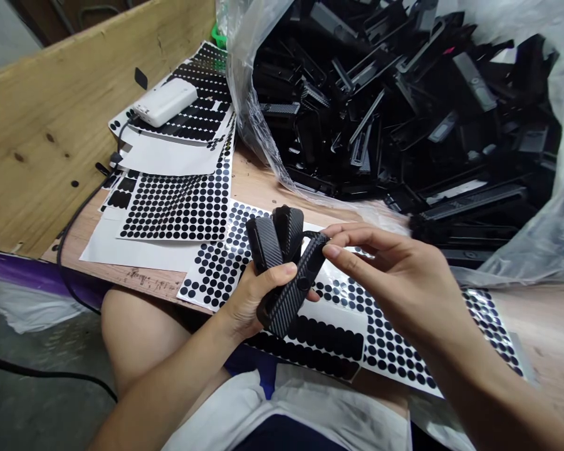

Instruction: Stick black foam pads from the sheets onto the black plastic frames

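Note:
My left hand (254, 294) is closed around a bundle of three black carbon-fibre-patterned plastic pieces (282, 263), held just above the table's near edge. My right hand (395, 269) pinches its thumb and forefinger against the upper end of the nearest piece; whether a sticker is under the fingertips is hidden. Beneath both hands lies a white sheet of round and oblong black stickers (380, 338).
A clear plastic bag (254, 113) full of several black plastic parts (404, 100) fills the back right. More sticker sheets (178, 200) lie at the left, with a white power bank (164, 102) and its black cable (70, 219). A wooden board (51, 113) walls the left side.

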`<move>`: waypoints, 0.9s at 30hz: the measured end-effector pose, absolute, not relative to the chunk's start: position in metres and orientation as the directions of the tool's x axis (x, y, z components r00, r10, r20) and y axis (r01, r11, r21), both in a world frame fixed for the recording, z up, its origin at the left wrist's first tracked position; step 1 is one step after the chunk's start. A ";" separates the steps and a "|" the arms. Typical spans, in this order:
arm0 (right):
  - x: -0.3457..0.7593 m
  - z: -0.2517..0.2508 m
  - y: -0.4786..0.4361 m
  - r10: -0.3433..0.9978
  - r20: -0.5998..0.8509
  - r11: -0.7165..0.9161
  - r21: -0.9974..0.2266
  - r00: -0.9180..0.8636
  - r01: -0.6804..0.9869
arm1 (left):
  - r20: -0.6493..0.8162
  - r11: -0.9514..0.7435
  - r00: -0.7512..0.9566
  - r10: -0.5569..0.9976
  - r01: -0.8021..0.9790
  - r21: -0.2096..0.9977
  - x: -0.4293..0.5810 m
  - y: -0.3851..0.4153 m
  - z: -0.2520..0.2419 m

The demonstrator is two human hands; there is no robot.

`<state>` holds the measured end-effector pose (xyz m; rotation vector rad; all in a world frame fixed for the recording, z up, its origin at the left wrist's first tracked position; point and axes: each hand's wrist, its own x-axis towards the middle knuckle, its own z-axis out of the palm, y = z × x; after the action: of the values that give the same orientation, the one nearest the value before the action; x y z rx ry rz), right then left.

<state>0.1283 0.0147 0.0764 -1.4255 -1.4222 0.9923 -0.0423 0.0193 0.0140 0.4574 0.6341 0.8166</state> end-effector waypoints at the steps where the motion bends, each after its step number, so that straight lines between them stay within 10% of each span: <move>1: 0.128 0.077 0.015 0.998 0.048 0.035 -0.945 0.033 0.326 | -0.344 0.607 0.517 0.784 -0.520 0.601 -0.042 0.019 0.014; 10: 0.129 0.071 0.011 0.990 0.130 0.094 -0.888 0.048 0.451 | -0.347 0.611 0.520 0.781 -0.516 0.601 -0.043 0.019 0.014; 17: 0.130 0.070 0.014 0.887 0.462 0.288 -0.556 0.001 0.779 | -0.377 0.606 0.487 0.788 -0.507 0.613 -0.043 0.019 0.009; 22: 0.136 0.058 0.026 0.999 0.028 0.045 -0.876 -0.043 0.480 | -0.391 0.581 0.445 0.806 -0.470 0.664 -0.044 0.021 0.009; 27: 0.107 0.044 0.015 0.997 -0.070 -0.069 -0.998 0.037 -0.008 | -0.282 0.366 0.261 0.923 -0.375 0.852 -0.035 0.021 0.004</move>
<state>0.1073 0.0152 0.0442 -1.2723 -1.1429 1.2355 -0.0345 0.0205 0.0044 0.7446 0.9006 0.9977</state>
